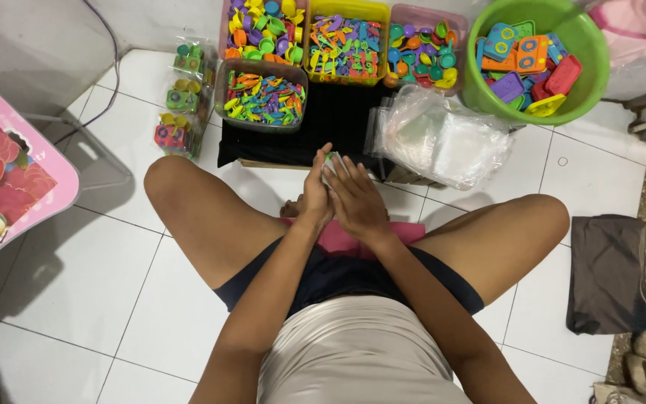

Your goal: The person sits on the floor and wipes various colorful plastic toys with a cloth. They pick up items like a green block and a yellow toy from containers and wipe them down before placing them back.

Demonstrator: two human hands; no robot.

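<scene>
Small green and clear object (330, 159), perhaps a little bagged toy, pinched between two pressed-together hands, mostly hidden. Held above the lap, just in front of the black cloth (338, 120). Left hand (315, 191) upright, fingers (321, 161) closed flat against the object. Right hand (357, 200) laid over it from the other side, fingers (339, 176) folded narrow around the same piece.

Directly beyond, on the black cloth: clear tub of mixed toy cutlery (262, 97), with three more bins behind it, a pink one of toy cups (263, 30), a yellow one of small utensils (345, 45), a pink one of toy spoons and ladles (424, 52). To the right, a heap of clear plastic bags (443, 138), touching the cloth's edge. Behind that, a green bucket (588, 67) of flat toy stoves. To the left of the tub, a row of filled toy packets (177, 112) on the white tiled floor (76, 284). Far left, a pink folding table (9, 179). Far right, a dark folded cloth (607, 273).
</scene>
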